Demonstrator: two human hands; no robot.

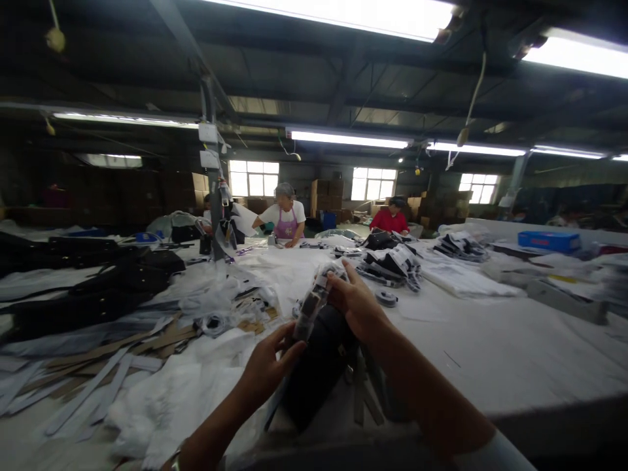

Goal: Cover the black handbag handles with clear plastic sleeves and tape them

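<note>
Between my two hands is a narrow dark item in a clear plastic wrapper (313, 302), perhaps a rolled strap; its exact kind is hard to make out. My left hand (275, 356) pinches its lower end between thumb and fingers. Around the upper end close the fingers of my right hand (357, 302), with the index finger raised along the wrapper. Directly below lies a black bag (316, 373) with small metal fittings, at the table's near edge. Grey strips (360, 396) show beside the bag on its right.
White plastic sheets (167, 392) and long grey and brown strips (112, 366) cover the left side. Black bags (98, 288) are piled farther left. Bundled straps (392, 265) lie ahead on the white table (490, 353). A blue box (548, 241) stands right. Two people work across the table.
</note>
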